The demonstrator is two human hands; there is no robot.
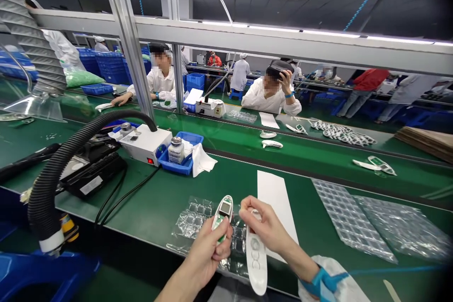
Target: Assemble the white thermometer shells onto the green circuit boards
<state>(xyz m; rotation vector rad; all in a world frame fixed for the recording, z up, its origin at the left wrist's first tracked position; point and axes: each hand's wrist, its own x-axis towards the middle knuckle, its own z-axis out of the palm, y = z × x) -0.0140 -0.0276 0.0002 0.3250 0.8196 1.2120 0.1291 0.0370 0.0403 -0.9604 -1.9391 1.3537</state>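
My left hand (212, 245) grips a white device half with a green circuit board and a small grey screen (225, 207), its thumb pressed on the board. Beside it, my right hand (264, 222) holds a long white casing half (256, 264) near its upper end. Oval outlines of buttons or openings run along that casing. The two halves are apart. Under both hands lies a clear plastic blister tray (193, 219) with square pockets. A white paper sheet (276, 193) lies on the bench behind my right hand.
More clear blister sheets (354, 219) lie to the right. At left stand a white box with a red switch (143, 144), a blue tray (180, 165) with a bottle, and a black hose (46, 188). White device parts (272, 143) rest on the green conveyor; co-workers sit beyond.
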